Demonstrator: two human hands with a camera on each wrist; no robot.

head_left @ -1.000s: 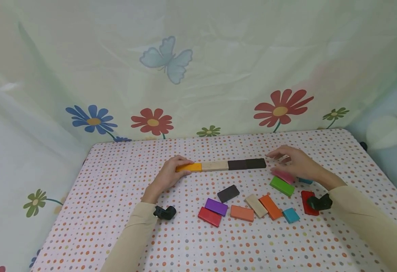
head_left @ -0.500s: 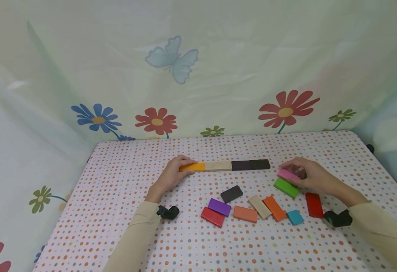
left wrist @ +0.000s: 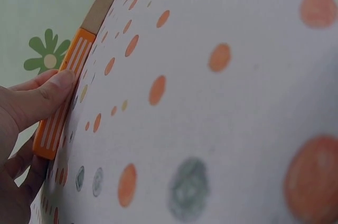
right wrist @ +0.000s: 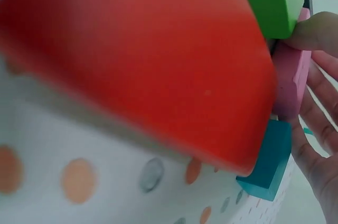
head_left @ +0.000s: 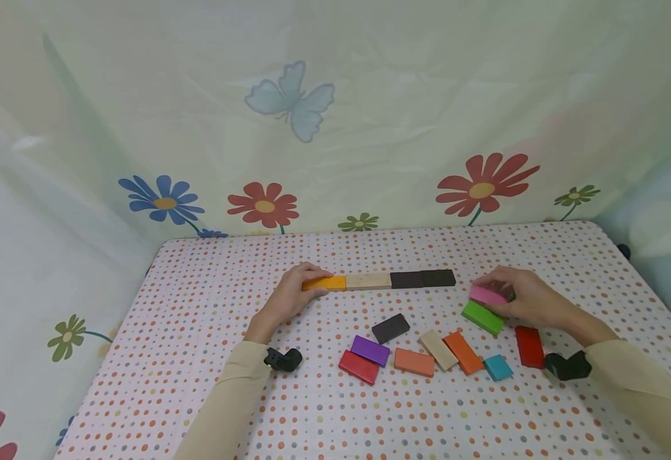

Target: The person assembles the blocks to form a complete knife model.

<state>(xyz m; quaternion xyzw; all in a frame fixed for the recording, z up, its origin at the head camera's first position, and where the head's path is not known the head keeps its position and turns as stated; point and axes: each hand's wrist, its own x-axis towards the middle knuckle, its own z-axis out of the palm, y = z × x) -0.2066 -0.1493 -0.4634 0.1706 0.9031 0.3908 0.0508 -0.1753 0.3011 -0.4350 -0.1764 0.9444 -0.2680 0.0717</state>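
Note:
A row of flat domino-like blocks lies at the back of the table. My left hand (head_left: 287, 297) grips its left end, a yellow-orange block (head_left: 331, 283), which shows white stripes along its side in the left wrist view. Beyond it come a beige block (head_left: 368, 281) and two dark blocks (head_left: 407, 280). To the right of the row, my right hand (head_left: 527, 297) pinches a pink block (head_left: 487, 296) between thumb and fingers. A green block (head_left: 482, 317) lies just in front of the pink one. Beside the pink block in the right wrist view is a teal block (right wrist: 270, 160), mostly hidden by my hand in the head view.
Nearer me lie a dark grey block (head_left: 391, 328), a purple block (head_left: 370, 351), a red block (head_left: 359, 367), a salmon block (head_left: 414, 362), a beige block (head_left: 438, 350), an orange block (head_left: 463, 352) and a small blue block (head_left: 498, 368). Another red block (head_left: 529, 347) lies by the right wrist camera.
My right hand has come down from above the pink block and now pinches it. The left hand keeps its grip on the yellow-orange block. The head view has shifted slightly.

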